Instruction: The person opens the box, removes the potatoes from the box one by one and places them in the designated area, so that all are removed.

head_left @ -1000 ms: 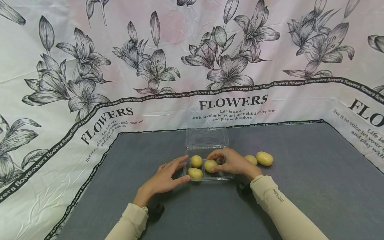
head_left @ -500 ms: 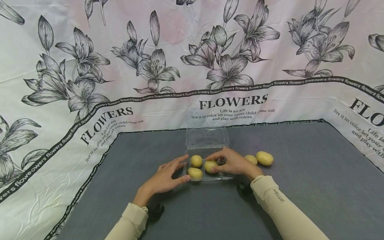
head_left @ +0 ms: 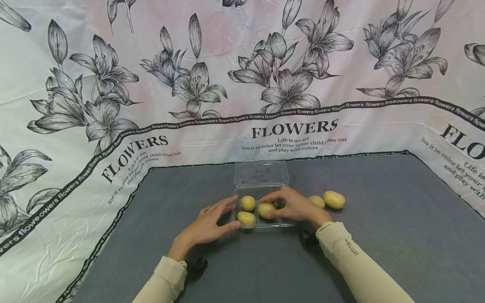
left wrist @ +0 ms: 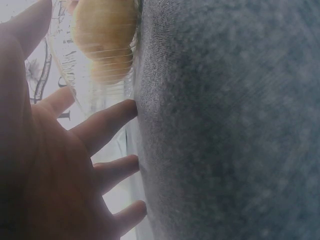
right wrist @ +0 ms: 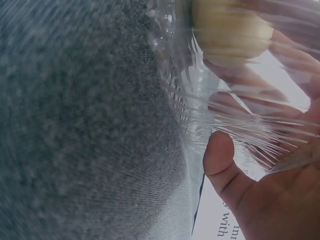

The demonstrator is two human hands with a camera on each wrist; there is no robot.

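Note:
A clear plastic clamshell box (head_left: 281,225) stands on the table with its lid (head_left: 261,173) folded open toward the back. In its left part sit two yellow potatoes, one behind (head_left: 248,203) and one in front (head_left: 246,219). My right hand (head_left: 297,205) holds a third potato (head_left: 266,210) in the box between thumb and fingers; through the ribbed wall the right wrist view shows this potato (right wrist: 230,32). Spread and nearly straight, the fingers of my left hand (head_left: 208,227) lie along the box's left side, thumb at the front corner.
Two more potatoes lie on the grey table (head_left: 242,269) right of the box: one (head_left: 334,200) in full view, the other (head_left: 317,201) partly behind my right hand. A flower-printed cloth (head_left: 212,139) hangs along the back and sides of the table.

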